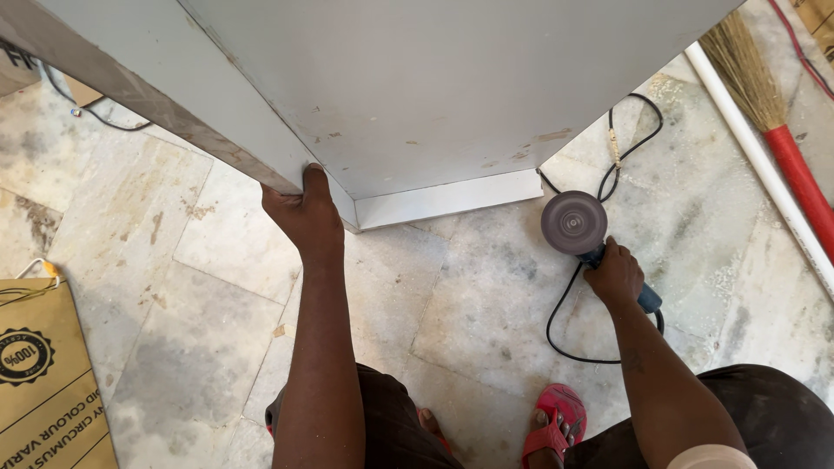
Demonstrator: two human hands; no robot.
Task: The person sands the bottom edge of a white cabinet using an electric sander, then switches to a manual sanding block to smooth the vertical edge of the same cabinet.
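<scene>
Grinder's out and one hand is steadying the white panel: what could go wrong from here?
1. The grinder disc sits bare, with no guard visible, near open sandals; a slip might cut toes.
2. Its black cord loops on the floor beside the feet and could snag or trip.
3. The left hand has its grip on the panel corner, close to the disc; the right hand alone controls the tool.

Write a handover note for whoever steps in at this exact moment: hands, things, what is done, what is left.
Left hand: grips the lower corner of the grey panel, which is raised off the floor.
Right hand: holds the grinder, disc up, just off the panel's edge, not touching; its cord loops on the floor.
Done: no fresh grinding marks can be made out.
Left: disc has yet to meet the panel.
</scene>
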